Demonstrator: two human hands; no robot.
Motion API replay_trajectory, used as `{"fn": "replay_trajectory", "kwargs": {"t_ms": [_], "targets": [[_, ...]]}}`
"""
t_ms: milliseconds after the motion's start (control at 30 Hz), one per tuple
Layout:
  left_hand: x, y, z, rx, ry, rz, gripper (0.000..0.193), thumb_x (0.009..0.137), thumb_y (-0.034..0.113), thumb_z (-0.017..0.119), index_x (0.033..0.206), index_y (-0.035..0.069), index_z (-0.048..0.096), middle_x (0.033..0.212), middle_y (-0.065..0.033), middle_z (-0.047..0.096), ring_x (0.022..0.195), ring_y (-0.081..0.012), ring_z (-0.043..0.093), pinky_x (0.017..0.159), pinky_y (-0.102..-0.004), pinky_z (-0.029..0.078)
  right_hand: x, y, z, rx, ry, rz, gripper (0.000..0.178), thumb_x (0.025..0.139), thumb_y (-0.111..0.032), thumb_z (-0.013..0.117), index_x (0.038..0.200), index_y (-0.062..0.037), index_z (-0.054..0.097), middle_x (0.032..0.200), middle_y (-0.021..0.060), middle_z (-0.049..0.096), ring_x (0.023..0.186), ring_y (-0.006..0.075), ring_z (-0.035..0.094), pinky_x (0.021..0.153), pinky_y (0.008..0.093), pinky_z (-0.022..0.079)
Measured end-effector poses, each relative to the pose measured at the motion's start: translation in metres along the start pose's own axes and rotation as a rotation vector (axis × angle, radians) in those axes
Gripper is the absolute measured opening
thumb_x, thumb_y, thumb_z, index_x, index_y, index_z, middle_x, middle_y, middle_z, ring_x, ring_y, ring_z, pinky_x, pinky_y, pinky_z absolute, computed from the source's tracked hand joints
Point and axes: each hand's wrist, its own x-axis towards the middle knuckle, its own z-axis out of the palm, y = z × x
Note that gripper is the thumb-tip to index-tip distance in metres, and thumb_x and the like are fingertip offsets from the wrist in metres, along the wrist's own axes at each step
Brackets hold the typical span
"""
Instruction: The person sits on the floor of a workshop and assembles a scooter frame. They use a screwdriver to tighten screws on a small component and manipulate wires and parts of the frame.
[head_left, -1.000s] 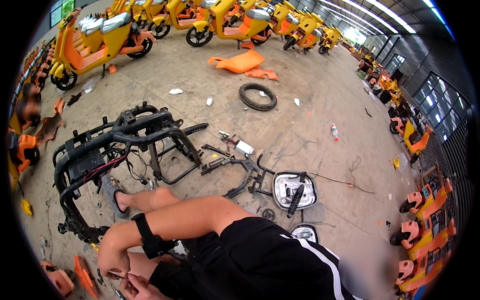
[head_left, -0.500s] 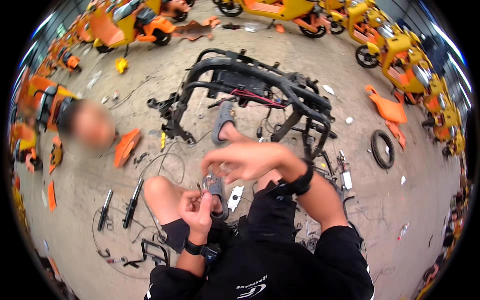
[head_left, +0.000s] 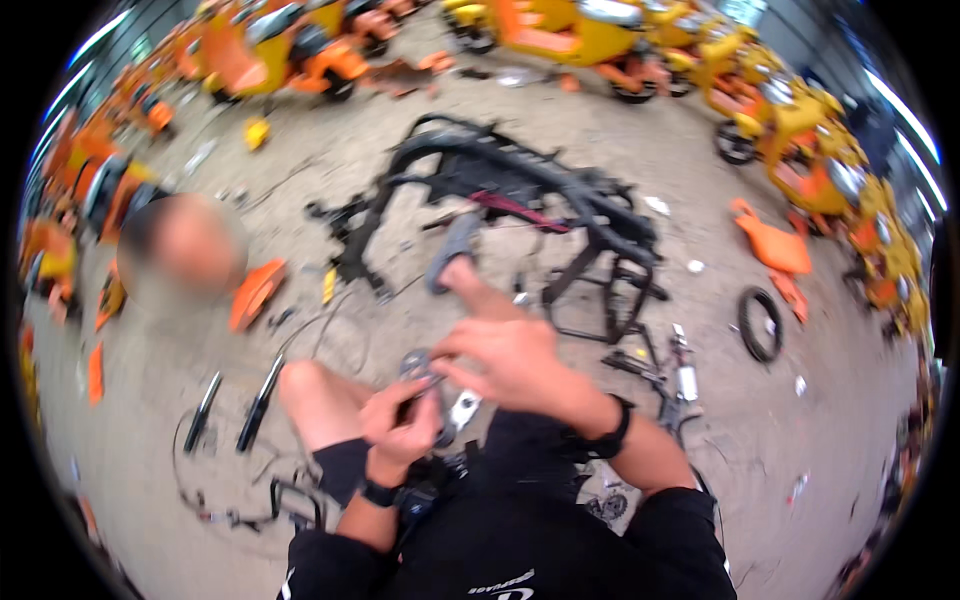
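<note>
My left hand (head_left: 402, 415) is closed in a pinch in front of my lap, around something small and blurred. My right hand (head_left: 505, 360) comes in from the right with its thumb and fingers pinched together at the left fingertips. What lies between the fingers is too small and smeared to name. Beyond the hands a bare black scooter frame (head_left: 490, 150) lies on the floor, with dark red wires (head_left: 520, 212) along it. One of my feet in a grey clog (head_left: 457, 245) is stretched toward that frame. A white flat part (head_left: 464, 408) lies just below my right hand.
Two shock-absorber-like tubes (head_left: 262, 402) lie at left near cables (head_left: 325, 335). Orange panels (head_left: 258, 295) and a black tyre (head_left: 760, 325) are on the floor. Yellow scooters (head_left: 560, 35) line the far side. A person with a blurred head (head_left: 185, 250) is at left.
My right hand has come down and its spread fingers have closed in a pinch at my left fingertips. My left hand stays nearly in place. The whole view has shifted slightly and is blurred.
</note>
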Motion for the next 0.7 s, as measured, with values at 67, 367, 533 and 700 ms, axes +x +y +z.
{"fn": "replay_trajectory", "kwargs": {"t_ms": [67,367,533,700], "targets": [[0.0,-0.007,-0.001,0.035,-0.022,0.079,0.019,0.073,-0.005,0.071,0.091,0.0,0.067,0.076,-0.0124,0.07,0.062,-0.02,0.067,0.056,-0.0282,0.052,0.0,-0.011,-0.004,0.013,-0.011,-0.015,0.016,0.078,-0.022,0.067,0.081,-0.0066,0.07,0.077,0.0101,0.064,0.082,0.032,0.066,0.068,0.039,0.053],[0.016,-0.02,-0.003,0.109,-0.106,0.421,0.012,0.074,-0.007,0.065,0.084,-0.001,0.063,0.065,-0.0117,0.047,0.058,-0.0304,0.042,0.055,-0.0393,0.029,-0.004,0.003,0.026,-0.317,-0.003,-0.087,0.017,0.068,-0.019,0.066,0.061,-0.0042,0.066,0.058,0.0144,0.061,0.06,0.0332,0.064,0.052,0.0418,0.047],[0.0,-0.06,-0.02,-0.004,-0.288,0.312,0.012,0.085,-0.009,0.065,0.096,-0.008,0.061,0.086,-0.017,0.061,0.076,-0.0271,0.06,0.068,-0.0336,0.05,-0.024,0.004,0.027,-0.256,0.077,-0.125,0.016,0.066,-0.019,0.07,0.066,-0.0044,0.065,0.06,0.0095,0.062,0.062,0.0292,0.064,0.053,0.0396,0.046],[0.024,-0.013,-0.012,0.058,-0.386,0.523,0.011,0.085,-0.008,0.065,0.095,-0.008,0.061,0.087,-0.0164,0.062,0.072,-0.0259,0.062,0.064,-0.0309,0.05,-0.042,0.024,0.052,-0.232,0.317,-0.235,0.014,0.068,-0.02,0.068,0.071,-0.0079,0.062,0.062,0.0054,0.059,0.061,0.0259,0.063,0.05,0.0377,0.045]]}}
